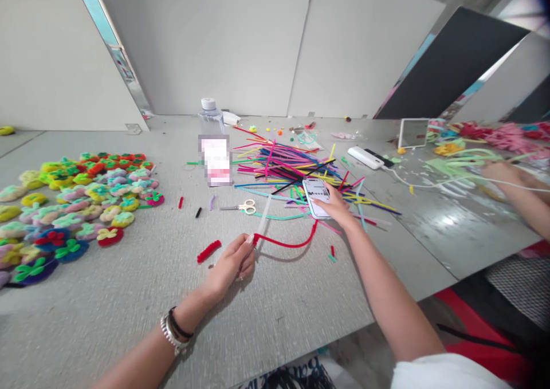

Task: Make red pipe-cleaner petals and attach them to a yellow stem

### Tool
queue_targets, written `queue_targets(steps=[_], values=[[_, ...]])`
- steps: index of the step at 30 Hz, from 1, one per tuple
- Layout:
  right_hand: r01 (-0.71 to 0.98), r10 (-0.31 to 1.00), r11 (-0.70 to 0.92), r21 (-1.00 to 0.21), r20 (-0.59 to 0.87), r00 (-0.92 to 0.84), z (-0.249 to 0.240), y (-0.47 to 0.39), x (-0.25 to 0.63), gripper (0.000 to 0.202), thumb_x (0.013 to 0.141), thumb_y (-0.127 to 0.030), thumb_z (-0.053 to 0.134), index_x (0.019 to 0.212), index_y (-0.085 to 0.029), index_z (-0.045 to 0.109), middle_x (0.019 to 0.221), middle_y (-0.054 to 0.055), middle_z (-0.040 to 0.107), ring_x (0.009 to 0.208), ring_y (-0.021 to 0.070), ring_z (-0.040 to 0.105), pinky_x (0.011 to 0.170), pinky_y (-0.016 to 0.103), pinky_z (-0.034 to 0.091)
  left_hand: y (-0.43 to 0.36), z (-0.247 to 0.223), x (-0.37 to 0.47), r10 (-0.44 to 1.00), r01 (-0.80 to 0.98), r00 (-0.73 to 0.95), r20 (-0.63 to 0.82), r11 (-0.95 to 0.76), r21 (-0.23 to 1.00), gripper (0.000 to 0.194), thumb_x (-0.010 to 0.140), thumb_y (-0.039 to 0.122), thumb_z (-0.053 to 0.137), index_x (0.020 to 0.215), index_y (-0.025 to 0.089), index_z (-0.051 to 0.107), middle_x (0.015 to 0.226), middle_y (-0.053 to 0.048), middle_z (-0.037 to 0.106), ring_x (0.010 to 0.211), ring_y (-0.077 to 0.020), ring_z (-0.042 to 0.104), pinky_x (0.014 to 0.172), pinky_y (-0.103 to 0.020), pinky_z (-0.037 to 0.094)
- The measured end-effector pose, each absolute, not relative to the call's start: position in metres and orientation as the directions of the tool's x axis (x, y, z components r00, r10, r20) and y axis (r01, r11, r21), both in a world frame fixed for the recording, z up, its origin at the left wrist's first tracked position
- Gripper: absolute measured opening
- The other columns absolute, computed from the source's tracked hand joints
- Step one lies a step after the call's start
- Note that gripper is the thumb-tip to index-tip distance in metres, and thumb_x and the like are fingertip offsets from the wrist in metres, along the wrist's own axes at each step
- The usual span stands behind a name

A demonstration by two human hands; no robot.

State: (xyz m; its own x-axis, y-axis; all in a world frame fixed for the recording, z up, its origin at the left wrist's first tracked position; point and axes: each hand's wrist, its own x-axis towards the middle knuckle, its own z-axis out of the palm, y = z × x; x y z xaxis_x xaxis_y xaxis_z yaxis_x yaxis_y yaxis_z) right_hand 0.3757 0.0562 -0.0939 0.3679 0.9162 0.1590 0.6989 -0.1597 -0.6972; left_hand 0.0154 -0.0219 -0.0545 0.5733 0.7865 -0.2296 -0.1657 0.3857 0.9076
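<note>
Nearest the camera: a white sleeve (pixel 442 373) on the right arm. Left hand (pixel 234 258) closed, fingertips pinching one end of a red stem (pixel 290 246) above the table (pixel 275 314); the stem sags across to the lower edge of the phone (pixel 313 193). Right hand (pixel 337 205) closed on the phone's right side — thumb over the screen. Beyond: scissors (pixel 244 207), then a loose stem pile (pixel 281 162); fuzzy flowers (pixel 86 197) cover the table's left.

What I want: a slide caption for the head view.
Left hand holds a red fuzzy stem; right hand touches a phone near colourful stems.
</note>
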Motion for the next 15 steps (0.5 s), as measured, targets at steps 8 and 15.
queue_targets(steps=[8,15], values=[[0.606,0.965,-0.116,-0.787,0.055,0.255,-0.081,0.042,0.389,0.071,0.081,-0.050,0.058,0.146,-0.032,0.035,0.153,0.003,0.036,0.142,0.0278,0.029,0.117,0.048,0.022,-0.023,-0.056,0.015,0.786,-0.165,0.571,-0.234,0.390,0.906,0.032,0.094,0.042,0.044,0.072,0.020,0.036,0.052,0.009,0.030,0.040,-0.0034,0.027,0.039,-0.018,0.019],[0.590,0.982,-0.122,-0.798,-0.010,0.189,-0.076,0.034,0.395,0.076,0.083,-0.045,0.055,0.151,-0.027,0.025,0.158,0.004,0.025,0.145,0.0243,0.023,0.118,0.043,0.018,-0.022,-0.055,0.016,0.784,-0.168,0.574,-0.236,0.395,0.903,0.031,0.094,0.040,0.045,0.073,0.020,0.035,0.053,0.009,0.030,0.040,-0.0035,0.025,0.039,-0.018,0.019]])
